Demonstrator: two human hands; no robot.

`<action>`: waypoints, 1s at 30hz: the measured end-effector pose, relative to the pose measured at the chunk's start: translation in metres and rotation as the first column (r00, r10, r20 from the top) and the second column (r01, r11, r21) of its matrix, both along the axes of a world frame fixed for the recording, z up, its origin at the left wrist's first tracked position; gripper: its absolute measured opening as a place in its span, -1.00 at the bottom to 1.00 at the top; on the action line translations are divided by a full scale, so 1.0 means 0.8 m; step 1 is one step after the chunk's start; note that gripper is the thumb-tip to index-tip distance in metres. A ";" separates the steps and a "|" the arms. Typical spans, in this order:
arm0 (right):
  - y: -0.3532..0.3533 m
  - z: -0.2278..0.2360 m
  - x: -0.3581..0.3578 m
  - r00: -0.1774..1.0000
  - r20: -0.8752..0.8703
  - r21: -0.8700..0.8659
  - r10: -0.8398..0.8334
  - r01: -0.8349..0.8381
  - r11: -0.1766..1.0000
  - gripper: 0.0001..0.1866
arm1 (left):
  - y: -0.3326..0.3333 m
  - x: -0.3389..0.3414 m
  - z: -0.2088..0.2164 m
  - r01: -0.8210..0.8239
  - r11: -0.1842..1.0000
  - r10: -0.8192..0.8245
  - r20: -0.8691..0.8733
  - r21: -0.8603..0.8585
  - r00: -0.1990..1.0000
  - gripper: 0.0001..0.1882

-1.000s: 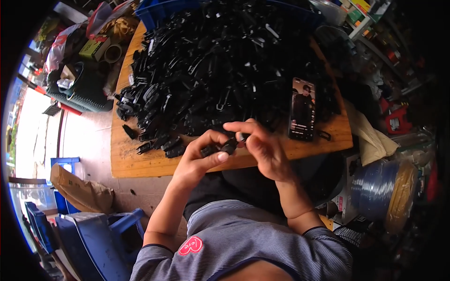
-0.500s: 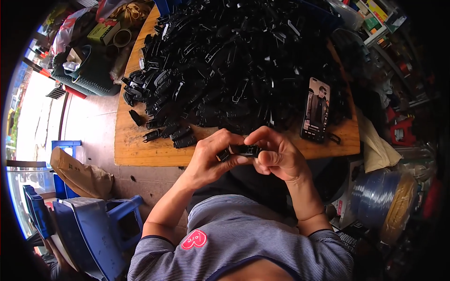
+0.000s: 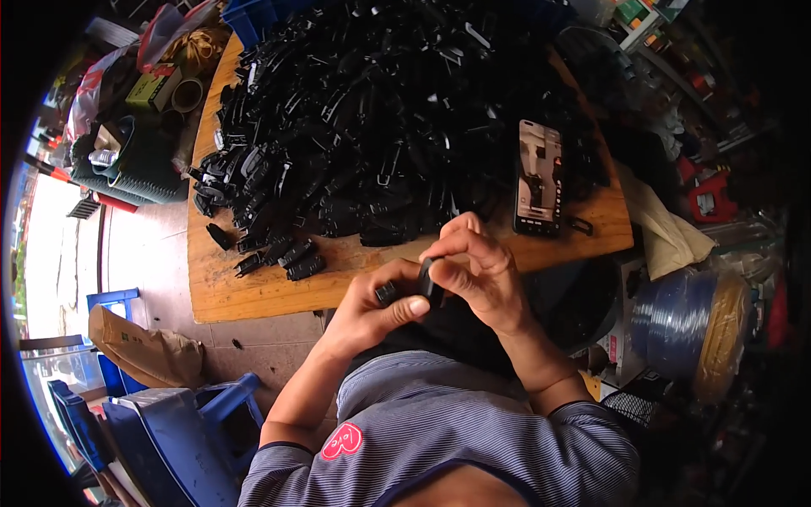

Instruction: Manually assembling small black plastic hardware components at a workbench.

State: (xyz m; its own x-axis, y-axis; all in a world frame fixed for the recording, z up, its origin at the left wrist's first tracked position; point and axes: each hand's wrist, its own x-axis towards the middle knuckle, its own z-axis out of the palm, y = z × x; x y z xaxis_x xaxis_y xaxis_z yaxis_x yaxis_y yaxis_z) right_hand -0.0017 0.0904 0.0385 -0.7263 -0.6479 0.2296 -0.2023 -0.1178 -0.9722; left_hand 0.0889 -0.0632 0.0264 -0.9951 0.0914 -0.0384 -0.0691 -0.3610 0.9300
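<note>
My left hand (image 3: 376, 308) is closed, its thumb and curled fingers around a small black plastic piece (image 3: 387, 293). Close beside it, my right hand (image 3: 477, 275) pinches another dark plastic piece (image 3: 429, 286), which stands on edge between thumb and forefinger. Fingers hide much of both pieces, so I cannot tell whether they touch. Both hands are above my lap, just off the near edge of the wooden table (image 3: 245, 297). A large heap of similar black plastic parts (image 3: 338, 144) covers most of the tabletop ahead of them.
A phone (image 3: 538, 182) with a lit screen leans at the heap's right side, beside a small black loop (image 3: 581, 226). Blue plastic stools (image 3: 173, 431) and a brown sack (image 3: 144, 342) stand at left. On the right is a plastic-wrapped roll (image 3: 676, 329).
The piece in my right fingers has turned from lying flat to standing on edge. My left thumb has drawn away from the right fingers. The whole view has shifted slightly, and the phone picture differs.
</note>
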 end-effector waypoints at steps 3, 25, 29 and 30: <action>0.009 0.007 0.003 0.918 -0.393 0.142 -0.053 0.118 0.983 -0.71 | 0.020 0.007 0.009 -0.051 0.998 0.044 0.139 0.048 0.989 -0.57; 0.212 -0.033 -0.089 0.672 -0.325 0.305 -0.665 0.740 0.599 -0.78 | -0.011 -0.106 0.020 -0.541 0.083 -0.355 -0.532 -0.837 0.769 -0.62; 0.194 -0.020 -0.084 0.773 0.046 0.112 -0.632 0.625 0.773 -0.79 | -0.017 -0.114 0.018 -0.530 -0.067 -0.479 -0.439 -0.845 0.760 -0.62; 0.179 -0.016 -0.080 0.828 0.107 0.039 -0.550 0.549 0.835 -0.79 | -0.018 -0.116 0.017 -0.539 -0.094 -0.507 -0.426 -0.837 0.749 -0.63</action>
